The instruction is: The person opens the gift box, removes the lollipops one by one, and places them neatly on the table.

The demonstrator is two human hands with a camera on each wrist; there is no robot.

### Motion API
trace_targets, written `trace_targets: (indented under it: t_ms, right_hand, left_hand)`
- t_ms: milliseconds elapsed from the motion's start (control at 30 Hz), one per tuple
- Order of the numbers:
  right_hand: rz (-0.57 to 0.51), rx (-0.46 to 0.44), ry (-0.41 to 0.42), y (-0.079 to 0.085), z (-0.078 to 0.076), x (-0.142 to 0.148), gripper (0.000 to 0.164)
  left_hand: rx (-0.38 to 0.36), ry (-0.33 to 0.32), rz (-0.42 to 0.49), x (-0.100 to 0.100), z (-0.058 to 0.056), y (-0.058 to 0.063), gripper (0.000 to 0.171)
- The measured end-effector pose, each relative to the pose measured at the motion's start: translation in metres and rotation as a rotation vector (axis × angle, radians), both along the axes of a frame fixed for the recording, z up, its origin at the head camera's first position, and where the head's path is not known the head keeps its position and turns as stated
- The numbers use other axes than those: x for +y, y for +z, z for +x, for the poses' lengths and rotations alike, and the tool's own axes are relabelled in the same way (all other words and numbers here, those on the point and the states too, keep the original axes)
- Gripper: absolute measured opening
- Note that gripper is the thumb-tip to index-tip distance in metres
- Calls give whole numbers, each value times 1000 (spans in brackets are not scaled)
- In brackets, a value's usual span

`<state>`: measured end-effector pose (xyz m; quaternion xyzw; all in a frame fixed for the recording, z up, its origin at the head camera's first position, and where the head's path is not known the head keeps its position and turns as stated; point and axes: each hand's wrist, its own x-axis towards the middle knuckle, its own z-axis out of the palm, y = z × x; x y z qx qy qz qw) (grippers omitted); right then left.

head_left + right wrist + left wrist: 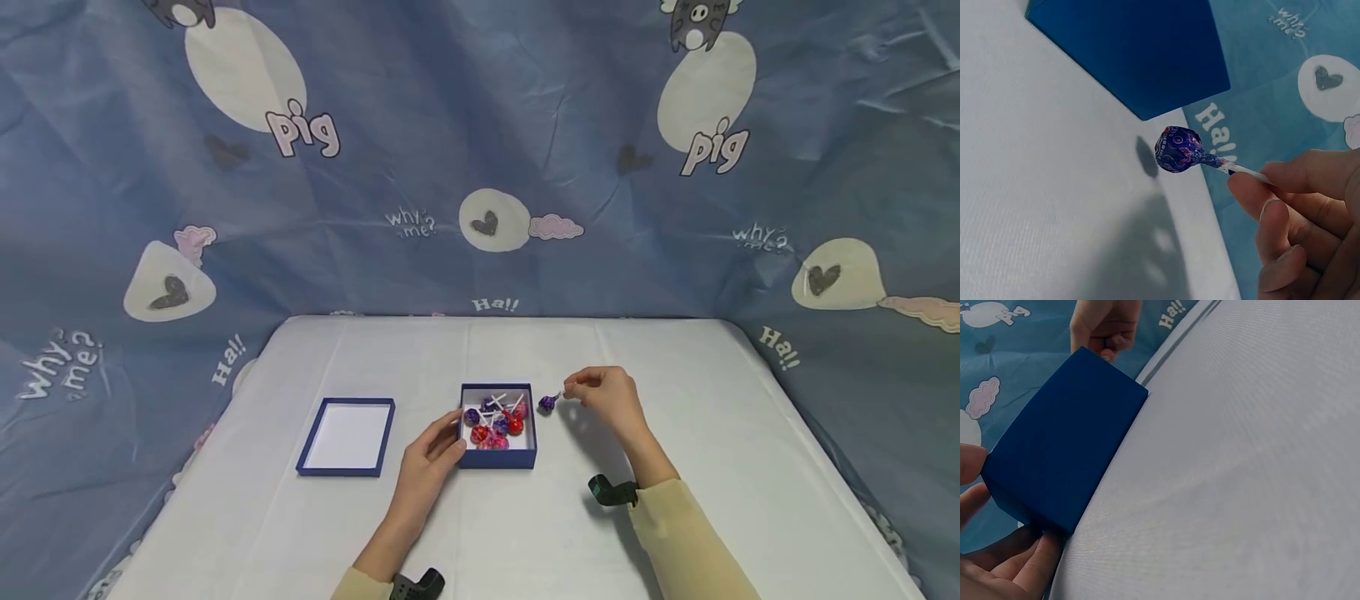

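Observation:
In the head view, a blue square box (497, 459) with a white inside holds several wrapped lollipops (501, 422), red, pink and purple, their white sticks crossing. My left hand (429, 462) rests on the box's left side, fingertips along the wall and thumb at the near corner. To the box's right, my right hand (609, 402) pinches the white stick of a purple lollipop (1177, 149) between thumb and index finger. Its wrapped head points at the box, and a shadow falls beside it on the white cloth. The other right fingers are loosely curled.
A blue-edged lid (347, 437), white inside, lies on the white-covered table (225, 517) left of the box. A blue printed cloth (360, 167) hangs behind the table and along both sides.

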<state>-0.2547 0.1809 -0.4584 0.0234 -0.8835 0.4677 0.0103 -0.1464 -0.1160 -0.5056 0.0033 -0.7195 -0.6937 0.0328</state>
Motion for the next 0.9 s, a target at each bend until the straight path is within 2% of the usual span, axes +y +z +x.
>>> trace_targets:
  t_ms: [300,700,900]
  right_hand:
    - [5,-23,15,-13,-4,6,13]
    - [6,-59,57,-24,-9,19,7]
    - [64,-77,96,-32,-11,20,5]
  left_hand:
    - [9,5,4,1,3,-3,45]
    - [27,-9,7,0,-3,-1,45]
    - [18,-3,-1,0,-1,-1,46]
